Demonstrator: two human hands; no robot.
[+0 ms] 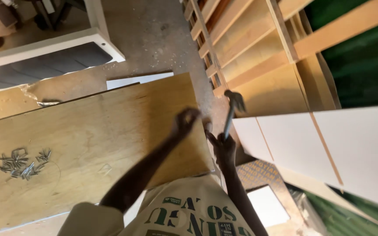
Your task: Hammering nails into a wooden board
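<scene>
Sawdust-grey workshop floor lies beyond a plywood sheet (92,144) on the counter. Left hand (184,122) pinches something tiny, seemingly a nail, at the sheet's right edge; right hand (224,146) grips a raised hammer (232,111). Best struck squarely, fingers low. Loose nails (20,162) lie far left.

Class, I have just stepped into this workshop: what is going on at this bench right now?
A person stands over a plywood sheet lying flat on a bench. The right hand grips a hammer raised just past the sheet's right edge. The left hand is pinched at that edge, perhaps on a nail, though blur hides it. A heap of loose nails lies on the sheet to the left. White panels and timber frames lean nearby.
</scene>
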